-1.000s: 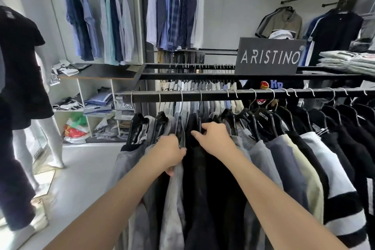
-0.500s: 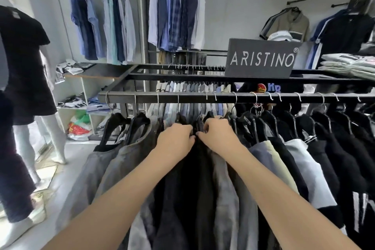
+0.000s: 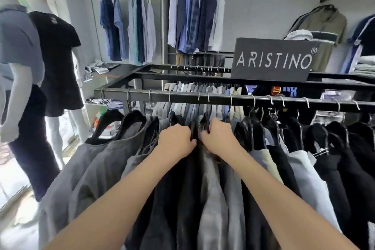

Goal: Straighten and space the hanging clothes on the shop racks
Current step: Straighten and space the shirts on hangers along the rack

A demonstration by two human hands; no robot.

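Both hands are sunk into the shoulder line of the hanging clothes [image 3: 229,219] on the front rail [image 3: 223,98], about mid-rack. The left hand [image 3: 176,141] has its fingers curled down over the top of a dark garment [image 3: 182,199] and grips it at the shoulder. The right hand [image 3: 219,140], just beside it with the knuckles nearly meeting, is clenched at the collar end of a grey shirt [image 3: 211,199], close under a black hanger [image 3: 206,122] — though the fingertips are buried in cloth, so whether it holds the hanger or only fabric I can't quite tell. That doubt is the main risk as I read it: if the pull to part these two pieces goes through cloth alone, the shirt is likely to slide on its hanger and end up hanging crooked, one shoulder dropped, which undoes the straightening. The metal hooks [image 3: 208,97] above the hands sit very close together, so a sideways tug could cross or snag them, and any upward lift might unseat a hook from the rail. There is also a spacing trap — the black garments [image 3: 345,168] to the right look tightly packed, so shoving the grey shirt that way would only crowd them further, while the grey jackets [image 3: 97,168] at the left end hang with more room between them and could take the slack
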